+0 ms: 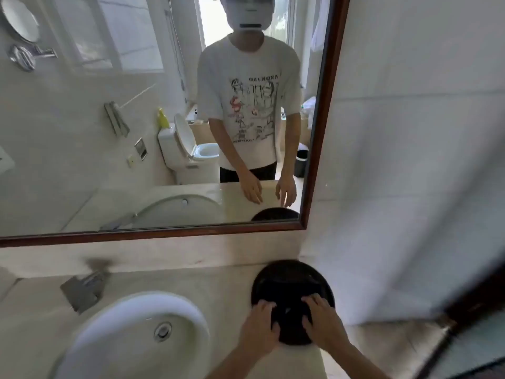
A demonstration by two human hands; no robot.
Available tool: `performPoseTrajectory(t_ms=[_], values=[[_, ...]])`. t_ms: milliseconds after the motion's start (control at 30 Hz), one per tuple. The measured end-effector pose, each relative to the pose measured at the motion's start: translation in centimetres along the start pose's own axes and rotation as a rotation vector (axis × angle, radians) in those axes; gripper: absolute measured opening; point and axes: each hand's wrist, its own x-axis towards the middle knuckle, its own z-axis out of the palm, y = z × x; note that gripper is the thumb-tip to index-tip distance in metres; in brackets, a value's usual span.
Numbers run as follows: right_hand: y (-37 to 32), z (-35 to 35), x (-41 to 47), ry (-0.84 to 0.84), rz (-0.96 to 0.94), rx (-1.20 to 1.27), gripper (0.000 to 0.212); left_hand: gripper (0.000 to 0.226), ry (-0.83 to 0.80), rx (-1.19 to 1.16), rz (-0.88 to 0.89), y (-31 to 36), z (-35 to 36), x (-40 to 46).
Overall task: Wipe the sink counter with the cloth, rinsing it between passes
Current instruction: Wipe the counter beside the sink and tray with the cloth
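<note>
A round black tray [289, 280] lies on the beige sink counter [218, 285], to the right of the white oval basin [175, 299]. My left hand [259, 326] and my right hand [323, 321] both rest on the tray's near half, fingers spread and fairly straight on its surface. Neither hand holds anything. No cloth is in view. The image is blurred.
A chrome faucet [82, 292] stands behind the basin on the left. A large wood-framed mirror [325, 110] hangs above the backsplash and reflects a person, a toilet and a bin. A white wall [410, 187] closes the counter on the right.
</note>
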Motion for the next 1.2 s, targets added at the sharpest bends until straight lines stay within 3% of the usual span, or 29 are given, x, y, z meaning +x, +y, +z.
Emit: performPoseTrajectory(t_ms=[133,333,500,600,733,933,1000,1100,1200], values=[[1.1,1.3,4.3,-0.105,0.013,-0.015,0.048,0.043,0.052,0.053,0.007,0.5,0.8,5.7],[3.2,4.9,9.9,-0.191,-0.067,-0.053,0.054,0.051,0.004,0.221,0.018,-1.4,3.1,12.4],[5.2,8.6,12.7,-0.341,-0.088,-0.110,0.072,0.069,-0.157,0.251,-0.019,-3.9,4.6,15.5],[5.8,9.2,13.2,-0.326,-0.071,-0.129,0.068,0.059,-0.156,0.268,-0.005,-4.1,4.5,16.4],[5.9,8.0,12.2,-0.276,-0.148,-0.070,0.053,0.038,-0.154,0.145,0.041,-3.3,3.2,15.2],[5.1,3.0,7.2,-0.159,-0.125,0.316,0.028,0.021,-0.108,-0.272,-0.002,-0.3,-1.0,10.9],[4.6,1.6,4.6,-0.064,-0.135,0.424,0.041,0.022,-0.147,-0.339,0.002,1.6,-2.7,9.6],[3.5,0.3,0.3,0.034,-0.167,0.644,0.082,0.023,-0.290,-0.464,-0.097,4.5,-5.6,7.7],[1.5,0.4,-3.2,0.075,-0.255,0.662,0.102,0.019,-0.393,-0.533,-0.169,6.7,-7.3,5.8]])
